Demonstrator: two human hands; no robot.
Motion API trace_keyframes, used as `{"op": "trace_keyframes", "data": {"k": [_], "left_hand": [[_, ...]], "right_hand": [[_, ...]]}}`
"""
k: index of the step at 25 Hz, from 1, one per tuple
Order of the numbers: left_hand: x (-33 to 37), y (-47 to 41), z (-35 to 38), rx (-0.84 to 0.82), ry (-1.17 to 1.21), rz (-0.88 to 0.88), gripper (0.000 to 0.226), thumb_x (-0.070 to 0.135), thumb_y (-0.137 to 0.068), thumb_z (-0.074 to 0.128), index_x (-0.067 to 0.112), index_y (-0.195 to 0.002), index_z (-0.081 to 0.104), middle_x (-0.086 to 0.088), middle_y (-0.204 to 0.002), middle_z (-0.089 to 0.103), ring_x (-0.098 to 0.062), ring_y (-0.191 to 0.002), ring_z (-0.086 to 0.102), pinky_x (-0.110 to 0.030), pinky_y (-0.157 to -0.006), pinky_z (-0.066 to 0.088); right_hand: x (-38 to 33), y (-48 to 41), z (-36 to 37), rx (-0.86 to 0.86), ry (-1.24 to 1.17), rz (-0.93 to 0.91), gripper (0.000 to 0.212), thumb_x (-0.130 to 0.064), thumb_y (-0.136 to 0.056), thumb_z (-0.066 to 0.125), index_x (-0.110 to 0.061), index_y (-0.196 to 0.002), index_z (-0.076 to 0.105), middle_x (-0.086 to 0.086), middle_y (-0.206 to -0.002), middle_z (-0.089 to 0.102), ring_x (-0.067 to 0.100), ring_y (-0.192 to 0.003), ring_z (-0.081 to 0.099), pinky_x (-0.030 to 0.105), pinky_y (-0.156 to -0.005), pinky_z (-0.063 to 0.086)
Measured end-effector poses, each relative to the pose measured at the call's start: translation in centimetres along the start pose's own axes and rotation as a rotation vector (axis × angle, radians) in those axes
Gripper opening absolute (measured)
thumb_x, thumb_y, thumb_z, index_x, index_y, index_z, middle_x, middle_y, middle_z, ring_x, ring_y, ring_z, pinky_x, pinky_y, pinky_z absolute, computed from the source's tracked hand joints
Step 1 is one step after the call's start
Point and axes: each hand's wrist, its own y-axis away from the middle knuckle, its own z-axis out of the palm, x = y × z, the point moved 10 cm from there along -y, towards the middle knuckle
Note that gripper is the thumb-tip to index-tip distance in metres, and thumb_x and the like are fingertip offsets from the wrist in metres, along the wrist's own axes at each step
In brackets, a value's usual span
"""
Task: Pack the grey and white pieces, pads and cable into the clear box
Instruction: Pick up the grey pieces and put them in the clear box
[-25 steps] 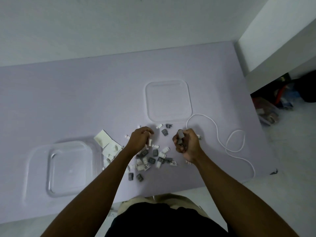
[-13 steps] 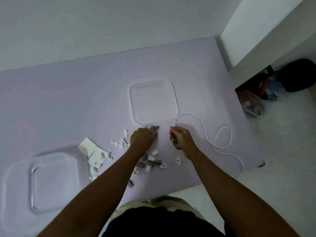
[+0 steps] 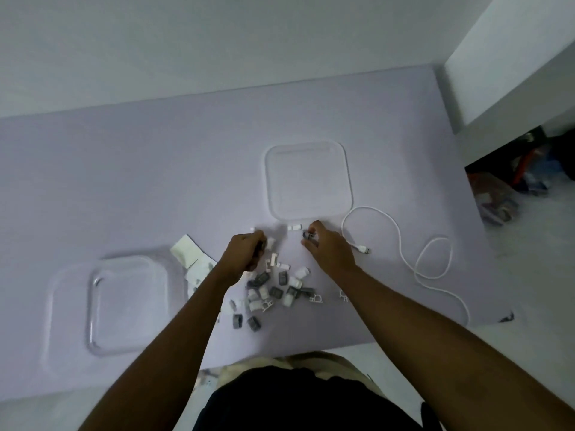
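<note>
— Lilac was the desk (image 3: pixel 155 169), wasn't it? What lay on it?

— Yes, pale lilac. A clear box (image 3: pixel 127 303) sat near the front left, open side up, with nothing visible inside it. A flat clear lid (image 3: pixel 308 181) lay farther back, towards the middle, well apart from the box.

— And the pieces?

— A heap of grey and white pieces (image 3: pixel 273 290) lay between the two forearms, near the front edge. A few strays sat apart from it: one white piece (image 3: pixel 294 227) just in front of the lid's near edge, and a small white clip (image 3: pixel 343 295) beside the right forearm.

— The pads?

— White pads (image 3: pixel 189 255) lay just beside the box's far right corner, partly hidden by the left forearm.

— What were the hands doing?

— The left hand (image 3: pixel 244 253) was curled into a loose fist at the far side of the heap; I could not tell whether it held anything. The right hand (image 3: pixel 329 247) was pinching a small grey piece (image 3: pixel 307 234) between thumb and fingertips, close to the lid's near edge.

— The cable?

— A white cable (image 3: pixel 401 244) snaked across the right side of the desk, looping once, its plug end lying just beside the right hand's wrist.
</note>
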Motion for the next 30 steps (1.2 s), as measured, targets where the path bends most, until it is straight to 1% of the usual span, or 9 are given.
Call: {"op": "trace_keyframes", "data": {"k": [4, 8, 10, 12, 15, 17, 22, 26, 30], "left_hand": [[-1.2, 1.2, -1.8, -0.002, -0.027, 0.095, 0.029, 0.012, -0.085, 0.056, 0.010, -0.057, 0.047, -0.007, -0.053, 0.040, -0.015, -0.045, 0.023, -0.022, -0.046, 0.019], [-2.5, 2.1, -1.3, -0.108, 0.079, 0.092, 0.022, 0.012, -0.083, 0.049, 0.011, -0.062, 0.045, -0.012, -0.055, 0.044, -0.014, -0.045, 0.023, -0.019, -0.045, 0.020], [-2.7, 2.8, -1.1, -0.154, 0.169, 0.064, 0.014, 0.011, -0.086, 0.043, 0.012, -0.073, 0.046, -0.013, -0.057, 0.045, -0.013, -0.044, 0.023, -0.019, -0.045, 0.017], [-2.6, 3.5, -0.7, -0.217, 0.247, 0.041, 0.014, 0.009, -0.082, 0.037, 0.012, -0.081, 0.050, -0.011, -0.058, 0.042, -0.012, -0.044, 0.020, -0.020, -0.046, 0.012], [-3.1, 4.4, -0.1, -0.321, 0.309, -0.027, 0.031, 0.004, -0.075, 0.029, 0.009, -0.067, 0.059, -0.011, -0.055, 0.045, -0.010, -0.038, 0.016, -0.020, -0.046, 0.008], [-3.2, 4.7, -0.3, -0.350, 0.331, -0.033, 0.029, 0.004, -0.072, 0.030, 0.004, -0.067, 0.059, -0.011, -0.057, 0.045, -0.010, -0.035, 0.017, -0.019, -0.045, 0.010], [-3.2, 5.5, -1.0, -0.284, 0.285, 0.009, 0.029, 0.024, -0.092, 0.045, 0.006, -0.070, 0.054, -0.006, -0.057, 0.046, -0.012, -0.038, 0.019, -0.022, -0.046, 0.012], [-3.4, 4.9, -3.6, 0.017, -0.071, 0.162, 0.029, 0.022, -0.093, 0.063, 0.008, -0.068, 0.057, -0.005, -0.057, 0.060, -0.016, -0.040, 0.036, -0.021, -0.045, 0.027], [-3.0, 4.4, -3.7, 0.183, -0.722, 0.310, 0.021, 0.040, -0.090, 0.064, 0.021, -0.082, 0.069, 0.005, -0.071, 0.065, -0.006, -0.060, 0.055, -0.022, -0.054, 0.038]], "right_hand": [[0.5, 0.9, 0.7, -0.027, -0.138, 0.130, 0.022, -0.036, -0.094, 0.060, -0.014, -0.094, 0.058, 0.004, -0.082, 0.067, 0.020, -0.071, 0.060, 0.033, -0.063, 0.048], [0.1, 3.5, 2.8, -0.233, -1.109, 0.497, 0.019, -0.025, -0.090, 0.049, -0.016, -0.074, 0.053, 0.007, -0.071, 0.051, 0.014, -0.046, 0.036, 0.021, -0.044, 0.024], [-2.0, 4.8, 2.7, -0.336, -1.353, 0.427, 0.018, -0.022, -0.086, 0.041, -0.014, -0.078, 0.054, 0.008, -0.069, 0.050, 0.014, -0.042, 0.031, 0.020, -0.042, 0.017], [-3.4, 5.9, 2.5, -0.390, -1.418, 0.356, 0.023, -0.021, -0.085, 0.037, -0.010, -0.083, 0.058, 0.009, -0.067, 0.052, 0.015, -0.040, 0.032, 0.021, -0.044, 0.014], [-4.7, 7.0, 2.8, -0.423, -1.388, 0.345, 0.029, -0.030, -0.089, 0.040, -0.011, -0.080, 0.060, 0.008, -0.068, 0.055, 0.015, -0.040, 0.037, 0.020, -0.043, 0.015], [-4.9, 7.2, 2.9, -0.405, -1.328, 0.381, 0.037, -0.040, -0.095, 0.046, -0.013, -0.072, 0.058, 0.007, -0.066, 0.055, 0.017, -0.040, 0.040, 0.019, -0.042, 0.017], [-3.5, 7.9, 3.4, -0.298, -1.156, 0.502, 0.042, -0.041, -0.090, 0.066, -0.015, -0.060, 0.052, 0.007, -0.062, 0.052, 0.019, -0.044, 0.040, 0.024, -0.043, 0.019], [-2.3, 8.1, 3.6, -0.190, -0.974, 0.424, 0.033, -0.031, -0.091, 0.069, -0.004, -0.073, 0.062, 0.011, -0.067, 0.058, 0.021, -0.048, 0.048, 0.026, -0.044, 0.030], [-3.1, 7.1, 3.6, -0.096, -0.357, 0.174, 0.024, -0.033, -0.085, 0.076, -0.009, -0.082, 0.071, -0.002, -0.065, 0.065, 0.011, -0.056, 0.059, 0.023, -0.054, 0.047]]}}
